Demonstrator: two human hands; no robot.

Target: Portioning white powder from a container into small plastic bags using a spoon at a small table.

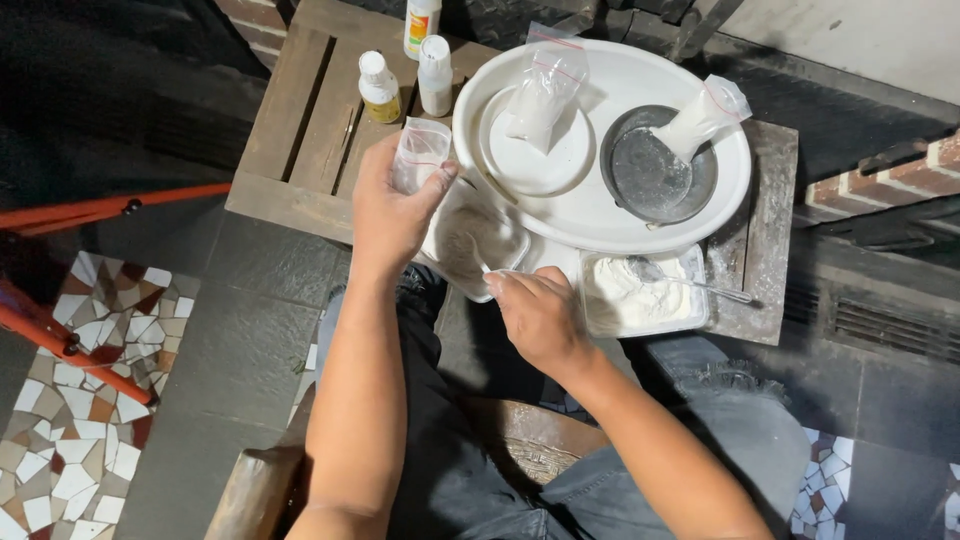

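The left hand (388,205) grips a small clear plastic bag (419,152) upright, fingers closed around it, above the near edge of the wooden tabletop (300,130). The right hand (540,315) pinches a spoon handle (487,268) — its bowl dips into a clear plastic container (472,240) of pale powder. Beside it sits a second container (640,295) of white powder — below a large white tray (600,215).

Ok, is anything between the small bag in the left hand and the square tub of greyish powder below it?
Nothing visible. The left hand holds the small plastic bag just above the square tub; the right hand rests at the tub's near corner, off to the side of that gap.
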